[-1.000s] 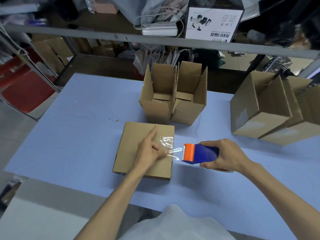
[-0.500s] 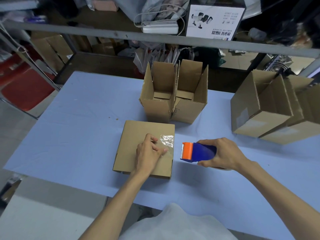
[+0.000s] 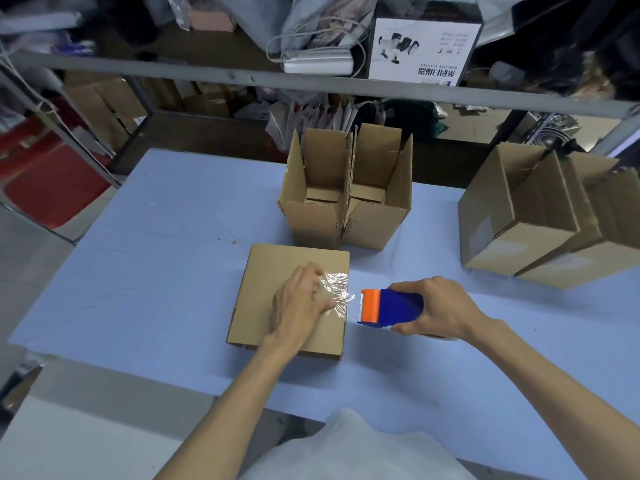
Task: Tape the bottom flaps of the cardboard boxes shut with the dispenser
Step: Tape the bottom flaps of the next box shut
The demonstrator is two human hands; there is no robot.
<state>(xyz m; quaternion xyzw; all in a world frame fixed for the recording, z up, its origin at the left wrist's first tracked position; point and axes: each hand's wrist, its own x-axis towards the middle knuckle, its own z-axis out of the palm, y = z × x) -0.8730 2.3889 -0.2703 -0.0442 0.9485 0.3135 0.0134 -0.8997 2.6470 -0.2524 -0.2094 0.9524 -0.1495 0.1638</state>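
Cardboard box [image 3: 277, 306] lies closed face up under our left hand [image 3: 299, 304], whose fingers lie nearly flat and press crinkled clear tape [image 3: 337, 289] onto the box edge nearest our right hand [image 3: 440, 308]. That hand wraps around the blue dispenser [image 3: 398, 306], just beyond that edge. Its long axis runs from hand to hand, with the orange cutter end pointing at our left fingertips.

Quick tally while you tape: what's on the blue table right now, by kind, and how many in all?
Cardboard boxes: 5 (the box being taped, two open boxes behind it, two boxes at the right)
Tape dispenser: 1, held in the right hand
Total: 6
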